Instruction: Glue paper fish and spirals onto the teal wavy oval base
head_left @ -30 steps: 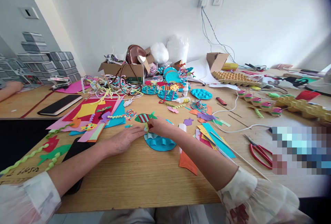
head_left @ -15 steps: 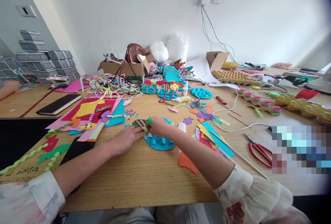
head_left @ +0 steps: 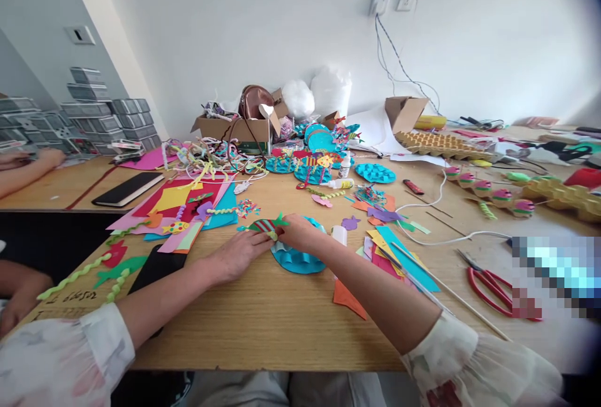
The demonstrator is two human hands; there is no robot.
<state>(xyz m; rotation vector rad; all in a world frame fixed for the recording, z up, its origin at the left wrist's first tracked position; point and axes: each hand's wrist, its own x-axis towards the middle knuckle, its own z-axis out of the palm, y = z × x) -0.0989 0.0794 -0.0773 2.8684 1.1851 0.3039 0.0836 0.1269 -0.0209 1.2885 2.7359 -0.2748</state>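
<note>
A green paper fish [head_left: 264,225] with red and white stripes is held between my two hands. My left hand [head_left: 241,255] is closed on its lower edge, by a short yellow-green twisted stem. My right hand [head_left: 297,231] pinches near the green tail, its fingertips partly hidden. Under and beside the right hand lies a round blue base [head_left: 300,263] with a wavy paper rim; the wrist covers part of it. Whether the stem touches the base, I cannot tell.
Left lie coloured paper sheets [head_left: 162,200], a black phone [head_left: 157,269] and a black notebook [head_left: 128,188]. Red-handled scissors [head_left: 491,285], a wooden stick [head_left: 457,297] and paper scraps [head_left: 408,257] lie right. Glue bottles [head_left: 345,166] stand behind. Another person's hands [head_left: 49,158] show far left.
The view has turned slightly left, so everything sits further right in it. More of other people's arms shows at the left. Both my hands stay on the fish.
</note>
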